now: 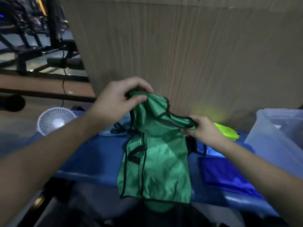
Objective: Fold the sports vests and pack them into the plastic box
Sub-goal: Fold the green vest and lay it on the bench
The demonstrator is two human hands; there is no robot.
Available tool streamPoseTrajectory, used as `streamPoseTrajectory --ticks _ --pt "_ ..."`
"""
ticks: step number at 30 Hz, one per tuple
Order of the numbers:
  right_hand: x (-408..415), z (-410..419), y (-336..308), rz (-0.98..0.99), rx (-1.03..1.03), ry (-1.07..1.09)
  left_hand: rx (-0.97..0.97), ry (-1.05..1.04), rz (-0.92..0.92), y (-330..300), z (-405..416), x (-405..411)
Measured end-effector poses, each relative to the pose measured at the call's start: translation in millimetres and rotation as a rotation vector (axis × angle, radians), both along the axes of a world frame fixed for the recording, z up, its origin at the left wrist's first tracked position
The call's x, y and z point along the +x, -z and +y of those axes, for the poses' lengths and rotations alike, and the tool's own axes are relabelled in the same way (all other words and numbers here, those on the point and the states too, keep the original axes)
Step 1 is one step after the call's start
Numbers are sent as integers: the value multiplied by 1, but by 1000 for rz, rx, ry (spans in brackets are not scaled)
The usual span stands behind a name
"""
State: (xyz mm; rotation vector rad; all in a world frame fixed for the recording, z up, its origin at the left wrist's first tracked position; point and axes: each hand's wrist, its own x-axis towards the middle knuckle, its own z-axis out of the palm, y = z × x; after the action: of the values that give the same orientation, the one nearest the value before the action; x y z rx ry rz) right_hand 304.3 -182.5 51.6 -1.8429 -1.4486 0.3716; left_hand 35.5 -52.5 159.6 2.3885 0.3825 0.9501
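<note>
A green sports vest (157, 163) with black trim hangs in front of me over the blue table (91, 161). My left hand (118, 99) pinches one shoulder strap, held up high. Lower and to the right, my right hand (203, 128) grips the other strap. The vest's bottom hem drapes past the table's front edge. A clear plastic box (275, 136) stands at the right. A folded blue vest (229, 174) lies flat on the table near the box. A neon yellow vest (227, 131) lies behind my right hand.
A small white fan (55, 121) stands at the table's left end. Light blue and dark garments (118, 128) lie bunched behind the green vest. A tall brown panel (180, 54) rises right behind the table. Dark metal frames (32, 38) fill the far left.
</note>
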Motion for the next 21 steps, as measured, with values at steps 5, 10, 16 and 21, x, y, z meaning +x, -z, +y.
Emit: streamPoseTrajectory --ticks 5,10,16,21 --pt "-20 -27 51 -57 -45 -38 134 97 112 78 -33 -29" --pt "-29 -48 91 -160 -117 -36 285 238 266 151 -61 -47" --pt "-33 -58 114 -275 -184 -182 280 324 388 202 -76 -61" --pt "-32 -68 110 -390 -272 -274 120 453 623 207 -71 -59"
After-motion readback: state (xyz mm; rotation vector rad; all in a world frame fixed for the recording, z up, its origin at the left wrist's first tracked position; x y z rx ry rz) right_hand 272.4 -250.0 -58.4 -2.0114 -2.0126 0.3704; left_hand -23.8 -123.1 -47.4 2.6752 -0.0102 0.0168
